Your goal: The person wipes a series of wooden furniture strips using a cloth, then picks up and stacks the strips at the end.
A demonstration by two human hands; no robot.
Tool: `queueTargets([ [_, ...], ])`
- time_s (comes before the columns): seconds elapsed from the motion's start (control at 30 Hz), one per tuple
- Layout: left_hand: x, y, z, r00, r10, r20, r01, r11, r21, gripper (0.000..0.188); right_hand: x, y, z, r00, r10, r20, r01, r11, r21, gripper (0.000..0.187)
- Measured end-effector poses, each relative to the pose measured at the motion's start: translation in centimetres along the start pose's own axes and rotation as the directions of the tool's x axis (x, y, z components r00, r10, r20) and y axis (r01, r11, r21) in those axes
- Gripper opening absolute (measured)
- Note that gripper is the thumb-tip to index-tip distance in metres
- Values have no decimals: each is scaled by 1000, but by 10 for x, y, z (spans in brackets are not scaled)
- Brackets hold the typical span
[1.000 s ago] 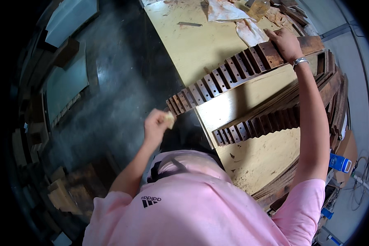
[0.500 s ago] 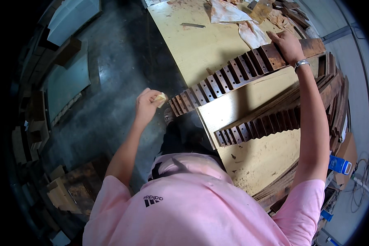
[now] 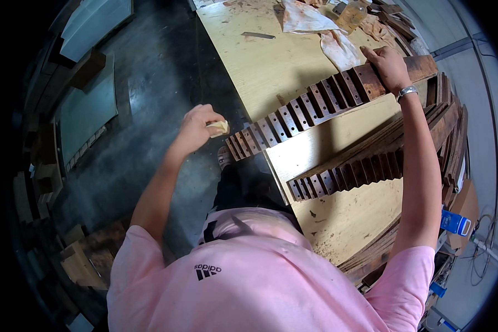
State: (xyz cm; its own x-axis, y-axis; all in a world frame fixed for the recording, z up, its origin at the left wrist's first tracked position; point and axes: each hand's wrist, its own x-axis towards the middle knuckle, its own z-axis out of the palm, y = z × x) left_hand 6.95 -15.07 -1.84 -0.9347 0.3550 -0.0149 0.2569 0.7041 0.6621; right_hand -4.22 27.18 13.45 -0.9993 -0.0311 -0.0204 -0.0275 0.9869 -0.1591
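Note:
My right hand [image 3: 390, 69] grips the wide far-right end of a long, tapering dark-brown wooden piece [image 3: 329, 97] with a row of raised crosswise bars and small holes. The piece slants down to the left, its narrow end jutting past the table's edge. Pinched in my left hand [image 3: 195, 130] is a small pale-yellow pad [image 3: 219, 128], just left of that narrow end, with a small gap between them. A similar notched wooden piece [image 3: 348, 174] lies nearer me on the table.
The pale plywood table [image 3: 249, 66] carries a stained white cloth [image 3: 310, 17], a flat metal strip [image 3: 258, 35] and a clear container of amber liquid [image 3: 352, 15]. Stacked brown wooden pieces [image 3: 445, 119] line the right side. A blue carton [image 3: 454, 222] stands beside my right arm.
My left hand has moved slightly right and up with the pad, closer to the narrow end of the wooden piece. The right hand keeps its grip.

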Motion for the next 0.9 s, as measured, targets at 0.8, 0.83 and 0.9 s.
queueTargets([
  [0.8, 81, 330, 92, 751, 592, -294, -660, 650, -377, 18, -140, 151, -24, 992, -84, -97, 52, 955, -291, 34],
  [0.83, 79, 334, 98, 761, 578, -295, -648, 658, -384, 18, -140, 155, -22, 985, -121, -126, 77, 947, -311, 32],
  [0.9, 62, 328, 113, 776, 572, -264, -623, 635, -457, 19, -141, 161, -12, 967, -185, -176, 116, 931, -345, 28],
])
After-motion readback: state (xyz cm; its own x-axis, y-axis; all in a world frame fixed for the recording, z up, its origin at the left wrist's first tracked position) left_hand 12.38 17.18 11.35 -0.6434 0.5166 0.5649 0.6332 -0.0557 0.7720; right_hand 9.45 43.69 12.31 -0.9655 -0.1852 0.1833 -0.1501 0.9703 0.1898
